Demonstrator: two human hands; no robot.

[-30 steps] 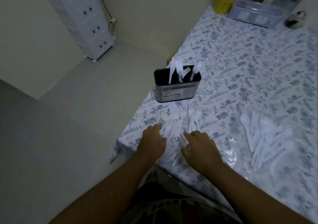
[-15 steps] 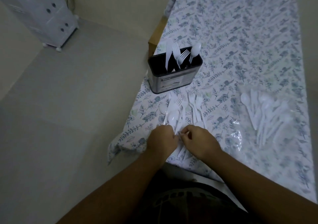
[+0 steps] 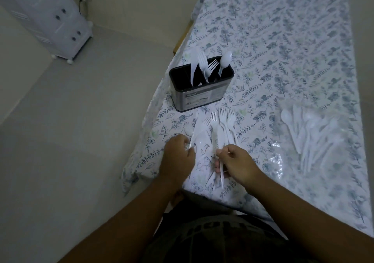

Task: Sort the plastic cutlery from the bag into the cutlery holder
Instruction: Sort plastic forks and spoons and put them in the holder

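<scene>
Floral-clothed table (image 3: 283, 46) beside bare floor | holder (image 3: 201, 89) partly filled, loose forks (image 3: 220, 125) just before it | right hand (image 3: 235, 163) fingers closed on one white handle; left hand (image 3: 178, 153) curled on wrapped cutlery (image 3: 199, 141) | step: picking up; next: carried to the matching compartment.

Dim, bluish and grainy throughout, with soft glare on the clear plastic bag (image 3: 277, 159) at right, wide-angle bending near the edges, and no hard shadows.
</scene>
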